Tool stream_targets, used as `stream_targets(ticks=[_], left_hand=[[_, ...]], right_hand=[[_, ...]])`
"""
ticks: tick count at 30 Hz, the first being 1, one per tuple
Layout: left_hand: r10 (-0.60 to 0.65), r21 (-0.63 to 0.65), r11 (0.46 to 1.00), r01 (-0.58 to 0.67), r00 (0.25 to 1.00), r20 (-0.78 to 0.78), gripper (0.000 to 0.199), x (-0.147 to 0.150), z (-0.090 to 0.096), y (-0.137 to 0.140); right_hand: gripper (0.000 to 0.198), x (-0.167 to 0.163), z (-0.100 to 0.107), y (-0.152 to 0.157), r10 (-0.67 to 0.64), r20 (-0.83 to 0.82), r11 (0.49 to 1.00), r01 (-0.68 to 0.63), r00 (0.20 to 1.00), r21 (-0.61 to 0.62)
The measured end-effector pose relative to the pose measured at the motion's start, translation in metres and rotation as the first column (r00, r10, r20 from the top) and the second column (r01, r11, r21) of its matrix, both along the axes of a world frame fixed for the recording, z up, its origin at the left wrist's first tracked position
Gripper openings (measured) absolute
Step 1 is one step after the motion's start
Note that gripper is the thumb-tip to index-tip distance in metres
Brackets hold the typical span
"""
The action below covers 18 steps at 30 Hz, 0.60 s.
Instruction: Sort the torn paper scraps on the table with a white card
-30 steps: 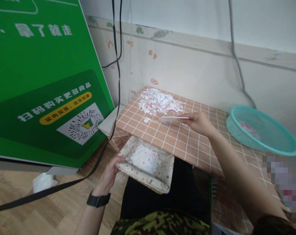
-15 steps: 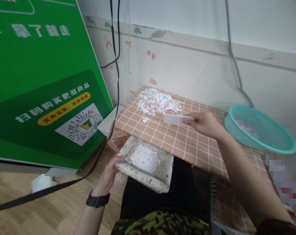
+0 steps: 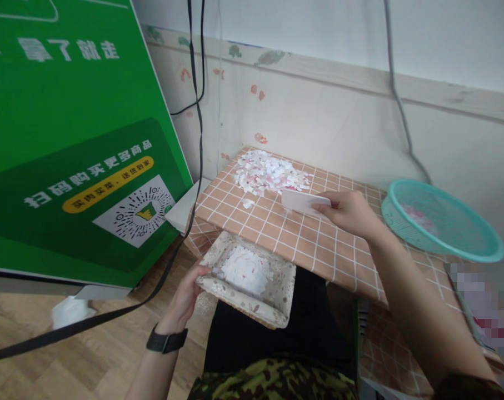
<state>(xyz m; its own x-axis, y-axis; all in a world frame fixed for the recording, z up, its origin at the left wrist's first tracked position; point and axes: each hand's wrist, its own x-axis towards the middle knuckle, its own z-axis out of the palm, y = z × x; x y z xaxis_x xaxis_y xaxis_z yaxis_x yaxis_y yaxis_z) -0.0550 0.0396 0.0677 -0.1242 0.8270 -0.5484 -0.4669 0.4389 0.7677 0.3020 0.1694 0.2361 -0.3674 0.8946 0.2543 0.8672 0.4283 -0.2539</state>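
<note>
The white card [image 3: 304, 201] sits pinched in the right hand [image 3: 349, 212], just right of centre frame, its long lower edge tipped down toward the checked desk [image 3: 318, 244]. Fingers closed on it, thumb on top. Just beyond the card, toward the upper middle of the frame, lies the heap of white and pink paper scraps [image 3: 268, 173], with one stray scrap [image 3: 247, 204] apart on the near left side.

Down at lower centre the left hand [image 3: 185, 297] clamps the near-left rim of the floral tray [image 3: 272, 311], thumb over the edge, holding it tucked under the desk's front edge; a mound of scraps [image 3: 245, 270] is already in it.

I'd say this is the scraping stage: card placed behind the heap, ready to drag scraps forward. That move looks to need the card's edge flat on the cloth and a straight pull toward the tray.

Room to work? A clear lane of bare cloth runs from heap to front edge. The wall [image 3: 318, 128] hems the heap at the back, the green sign board [image 3: 68, 139] and its black cable [image 3: 195, 144] crowd the left, and the teal basket [image 3: 443, 222] stands well off at the right.
</note>
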Motion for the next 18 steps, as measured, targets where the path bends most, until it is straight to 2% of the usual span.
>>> stream_targets(ticks=[4, 9, 13, 18], left_hand=[[0.0, -0.016, 1.0, 0.001, 1.0, 0.02, 0.021, 0.0001, 0.0016, 0.0006], [0.004, 0.006, 1.0, -0.004, 0.999, 0.043, 0.016, 0.0005, 0.0025, -0.0003], [0.005, -0.011, 1.0, -0.005, 0.999, 0.034, 0.02, 0.0006, 0.0019, -0.0005], [0.0, -0.008, 1.0, 0.001, 1.0, 0.029, 0.024, 0.0006, 0.0026, -0.0005]], right_hand=[[0.025, -0.0037, -0.0024, -0.0005, 0.016, 0.0, 1.0, -0.016, 1.0, -0.02], [0.026, -0.0052, -0.0001, -0.0044, 0.017, -0.078, 0.999, -0.019, 0.997, -0.03], [0.029, -0.0044, 0.0002, -0.0062, -0.023, -0.073, 0.999, 0.021, 0.997, -0.028], [0.028, -0.0097, -0.0042, -0.0093, -0.002, -0.103, 0.998, -0.004, 0.995, -0.059]])
